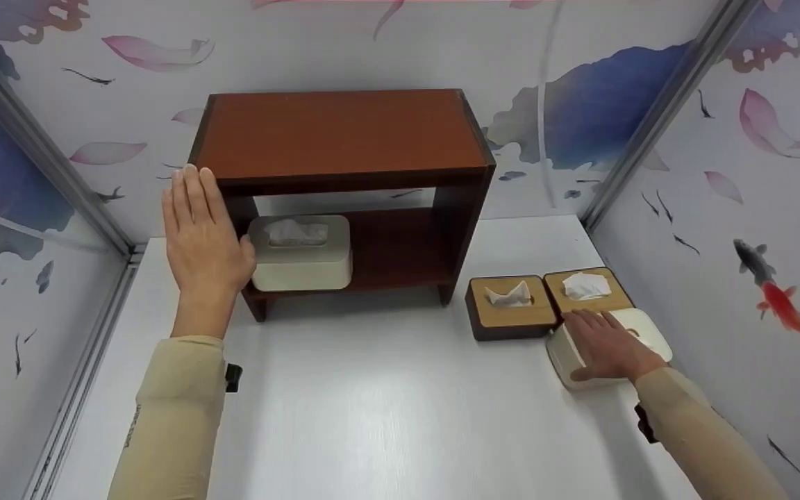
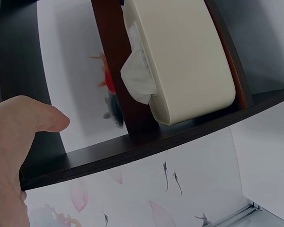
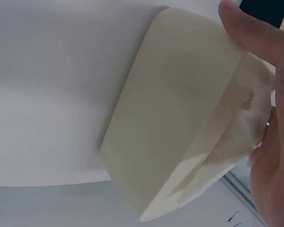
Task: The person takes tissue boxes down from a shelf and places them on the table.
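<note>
My left hand [image 1: 198, 232], fingers straight and together, lies along the left end of a reddish-brown wooden shelf [image 1: 344, 132]. In the left wrist view its thumb [image 2: 52, 118] extends over the dark side panel. A cream tissue box [image 1: 303, 271] with a white tissue sits at the left on the lower board. Over at the right, my right hand [image 1: 608, 347] lies across the top of another cream tissue box [image 1: 646, 330]. Its fingers extend toward the box's far edge, thumb spread to the left. In the right wrist view the palm overlaps the tissue [image 3: 248, 125]; the other fingertips are hidden.
Two dark tissue boxes with wood-coloured tops stand just behind the right hand, a left one [image 1: 504, 332] and a right one [image 1: 612, 302]. Printed wall panels [image 1: 782, 201] enclose the white table [image 1: 358, 417] on the left, back and right.
</note>
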`<move>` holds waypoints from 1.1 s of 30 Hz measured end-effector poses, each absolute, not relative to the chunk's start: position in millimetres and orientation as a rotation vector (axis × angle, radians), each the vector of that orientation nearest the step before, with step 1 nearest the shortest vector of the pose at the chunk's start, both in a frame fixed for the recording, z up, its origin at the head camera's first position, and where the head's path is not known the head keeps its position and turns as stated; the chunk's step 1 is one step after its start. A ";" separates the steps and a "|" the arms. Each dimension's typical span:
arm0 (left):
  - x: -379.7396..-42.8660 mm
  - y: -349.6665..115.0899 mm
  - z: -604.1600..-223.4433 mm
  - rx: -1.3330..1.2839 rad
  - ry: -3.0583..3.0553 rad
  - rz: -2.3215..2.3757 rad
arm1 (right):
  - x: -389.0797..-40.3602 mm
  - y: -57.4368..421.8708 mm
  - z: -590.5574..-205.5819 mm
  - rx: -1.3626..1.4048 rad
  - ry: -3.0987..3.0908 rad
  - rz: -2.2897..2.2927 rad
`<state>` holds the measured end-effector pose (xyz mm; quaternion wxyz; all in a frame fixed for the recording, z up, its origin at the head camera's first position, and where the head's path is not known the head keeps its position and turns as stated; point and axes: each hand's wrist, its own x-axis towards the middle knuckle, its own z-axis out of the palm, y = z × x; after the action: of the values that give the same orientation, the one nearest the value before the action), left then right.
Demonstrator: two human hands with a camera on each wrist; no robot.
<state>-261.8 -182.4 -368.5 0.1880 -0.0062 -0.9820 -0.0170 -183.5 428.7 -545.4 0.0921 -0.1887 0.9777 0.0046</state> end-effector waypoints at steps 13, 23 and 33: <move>-262.6 -181.7 -368.5 -0.020 -2.762 -0.057 | -200.8 382.4 -541.7 -0.697 2.895 -0.134; -262.3 -182.8 -367.7 -0.012 -2.781 -0.029 | -210.0 351.0 -539.0 -0.771 2.868 -0.189; -262.6 -182.3 -369.1 -0.015 -2.758 -0.043 | -216.8 310.2 -540.7 -1.004 2.848 -0.166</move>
<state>-262.6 -182.3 -369.1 0.1903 -0.0052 -0.9816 -0.0152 -216.8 310.2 -540.7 0.0586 -0.3315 0.9400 -0.0549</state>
